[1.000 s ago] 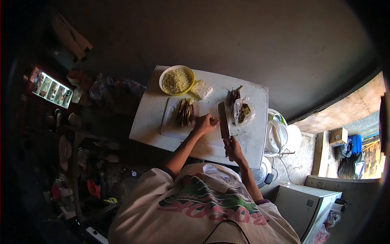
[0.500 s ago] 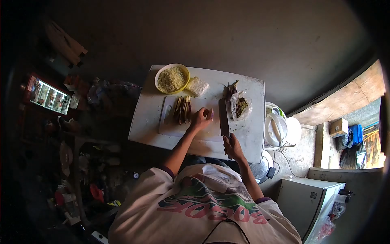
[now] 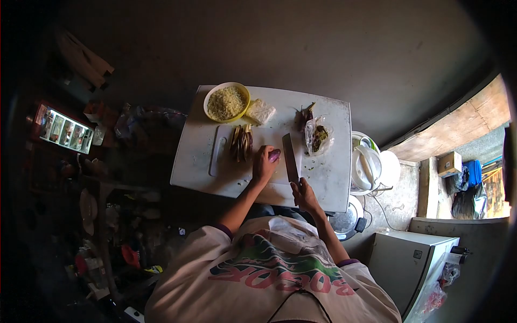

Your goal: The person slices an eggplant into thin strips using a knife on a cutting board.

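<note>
My left hand [image 3: 263,164] is closed around a purple eggplant piece [image 3: 274,155] over the white cutting board [image 3: 219,161]. In my right hand [image 3: 305,195] is the handle of a knife [image 3: 291,159] with a broad dark blade. The blade points away from me, just right of the eggplant piece and apart from it. Eggplant strips [image 3: 242,144], purple-skinned and pale inside, lie side by side on the board's left part. More eggplant [image 3: 307,112] lies beyond the blade, beside a clear plastic bag [image 3: 320,138] of dark and green scraps.
A yellow bowl [image 3: 245,111] of pale chopped or grated food stands at the back left of the white table [image 3: 186,167]. Next to it lies a plastic-wrapped white pack [image 3: 262,112]. White containers [image 3: 366,169] stand right of the table, a small white fridge [image 3: 398,264] lower right.
My right hand has brought the knife left and turned its blade toward the eggplant piece. My left hand has turned, and the piece now shows more plainly.
</note>
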The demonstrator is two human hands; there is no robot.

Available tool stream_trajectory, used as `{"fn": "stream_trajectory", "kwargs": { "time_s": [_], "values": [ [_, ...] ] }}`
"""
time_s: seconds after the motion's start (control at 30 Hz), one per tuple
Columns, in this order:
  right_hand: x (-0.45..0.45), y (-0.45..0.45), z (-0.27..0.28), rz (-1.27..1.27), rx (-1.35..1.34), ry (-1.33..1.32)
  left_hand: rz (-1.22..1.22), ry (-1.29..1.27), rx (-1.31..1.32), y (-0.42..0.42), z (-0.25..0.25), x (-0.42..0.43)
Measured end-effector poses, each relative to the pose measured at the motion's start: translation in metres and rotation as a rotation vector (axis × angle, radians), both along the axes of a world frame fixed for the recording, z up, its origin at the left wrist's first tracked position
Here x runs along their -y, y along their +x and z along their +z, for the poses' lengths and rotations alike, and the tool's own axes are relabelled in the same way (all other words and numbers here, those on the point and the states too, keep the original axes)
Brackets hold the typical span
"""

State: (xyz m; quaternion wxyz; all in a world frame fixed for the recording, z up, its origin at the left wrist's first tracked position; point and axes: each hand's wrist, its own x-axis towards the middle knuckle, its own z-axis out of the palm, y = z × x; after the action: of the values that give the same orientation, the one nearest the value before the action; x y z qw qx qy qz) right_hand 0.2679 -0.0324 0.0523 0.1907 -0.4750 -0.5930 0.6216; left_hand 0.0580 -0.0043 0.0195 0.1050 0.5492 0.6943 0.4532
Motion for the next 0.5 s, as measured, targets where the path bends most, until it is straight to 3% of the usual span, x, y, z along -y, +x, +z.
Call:
{"fn": "stream_trajectory", "kwargs": {
  "time_s": [0.17,0.27,0.37,0.5],
  "values": [
    [0.006,0.002,-0.025,0.018,0.225,0.231,0.054,-0.091,0.043,0.008,-0.017,0.014],
    [0.010,0.003,-0.035,0.019,0.271,0.214,0.032,-0.120,0.012,0.010,-0.009,0.023],
    [0.013,-0.005,0.001,0.050,0.352,0.301,-0.012,-0.071,-0.021,0.010,-0.013,0.028],
    [0.009,-0.012,0.001,0.064,0.346,0.247,-0.057,-0.015,-0.059,0.009,-0.018,0.029]
  ]
}}
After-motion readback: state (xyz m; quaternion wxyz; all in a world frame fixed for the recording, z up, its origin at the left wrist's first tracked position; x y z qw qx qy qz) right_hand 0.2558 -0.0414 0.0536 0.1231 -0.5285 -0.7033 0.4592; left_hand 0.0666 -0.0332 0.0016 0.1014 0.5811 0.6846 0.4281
